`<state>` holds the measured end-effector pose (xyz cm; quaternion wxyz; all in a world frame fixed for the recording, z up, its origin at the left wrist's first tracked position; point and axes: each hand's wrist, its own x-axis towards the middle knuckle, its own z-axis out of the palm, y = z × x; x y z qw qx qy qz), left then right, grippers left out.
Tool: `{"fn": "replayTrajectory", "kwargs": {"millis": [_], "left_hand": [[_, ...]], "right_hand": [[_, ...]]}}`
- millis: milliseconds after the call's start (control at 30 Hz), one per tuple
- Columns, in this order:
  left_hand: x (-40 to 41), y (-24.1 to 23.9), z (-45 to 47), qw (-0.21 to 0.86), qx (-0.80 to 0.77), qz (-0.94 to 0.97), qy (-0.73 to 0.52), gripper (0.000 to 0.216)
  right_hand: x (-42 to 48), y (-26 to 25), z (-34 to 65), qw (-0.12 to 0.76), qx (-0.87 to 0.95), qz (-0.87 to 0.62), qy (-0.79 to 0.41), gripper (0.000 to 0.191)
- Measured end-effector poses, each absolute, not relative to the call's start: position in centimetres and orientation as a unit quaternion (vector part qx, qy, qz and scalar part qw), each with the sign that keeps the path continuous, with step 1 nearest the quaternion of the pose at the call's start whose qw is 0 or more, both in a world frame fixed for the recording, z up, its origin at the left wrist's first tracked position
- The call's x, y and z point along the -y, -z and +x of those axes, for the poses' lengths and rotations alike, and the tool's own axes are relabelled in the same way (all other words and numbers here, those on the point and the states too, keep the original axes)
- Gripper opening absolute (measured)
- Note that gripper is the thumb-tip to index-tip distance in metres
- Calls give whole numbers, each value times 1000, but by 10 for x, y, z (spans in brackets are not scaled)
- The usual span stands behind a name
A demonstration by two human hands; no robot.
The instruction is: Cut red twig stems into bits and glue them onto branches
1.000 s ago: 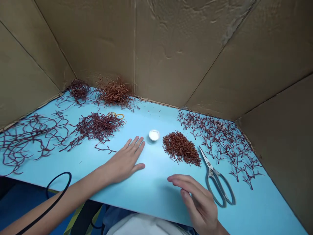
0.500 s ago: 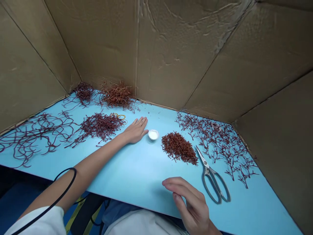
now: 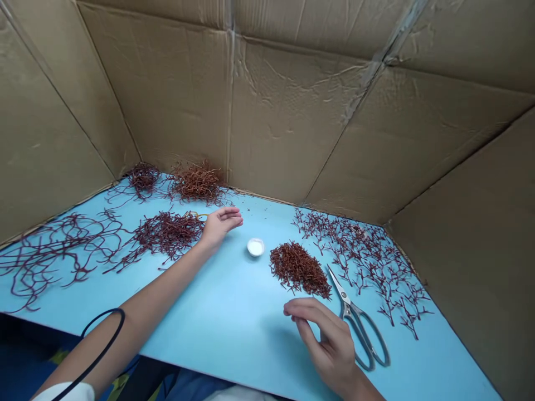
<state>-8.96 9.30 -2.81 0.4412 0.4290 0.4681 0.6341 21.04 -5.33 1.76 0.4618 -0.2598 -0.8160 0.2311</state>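
- The left hand [image 3: 219, 225] is open, fingers loosely curled and empty, just beside the tangled heap of wiry red-brown twigs [image 3: 165, 236].
- The right hand [image 3: 330, 345] is loosely curved, gripping nothing, and partly blocks one looped handle of the steel scissors [image 3: 357, 323].
- The scissors' pointed blades lie touching the heap of short cut twig pieces [image 3: 297, 270].
- Branched sprigs [image 3: 359, 256] spread to the right of the scissors; a small white cup [image 3: 255, 247] sits on the blue board [image 3: 188, 345].
- Thin yellowish bands [image 3: 201, 216] are half hidden behind the left hand, hard to make out.
- Long dark curling strands [image 3: 54, 256] run off the left edge.
- Creased cardboard walls [image 3: 284, 111] box in the board's far side.
- A thin black cord [image 3: 104, 340] loops over the left forearm.
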Motion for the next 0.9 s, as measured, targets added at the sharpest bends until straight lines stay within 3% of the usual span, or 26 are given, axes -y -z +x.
{"fn": "replayTrajectory", "kwargs": {"millis": [200,400,567,733,900], "left_hand": [[-83,17,-85,528,-392,317,-683,58],[-77,11,-86,572,-357,268,-689,47],[-71,-2,-85,648,-274,190,-685,74],[-59,-19,-77,711,-164,166,-663,99],[-51,-21,-69,754,-124,186,-618,103]], "right_hand": [[33,-14,204,463,820,-264,-211,33],[28,-6,202,444,827,-259,-229,32],[26,-4,201,417,847,-254,-208,32],[18,-16,197,351,907,-222,-67,33],[0,-26,152,244,961,-99,81,48]]}}
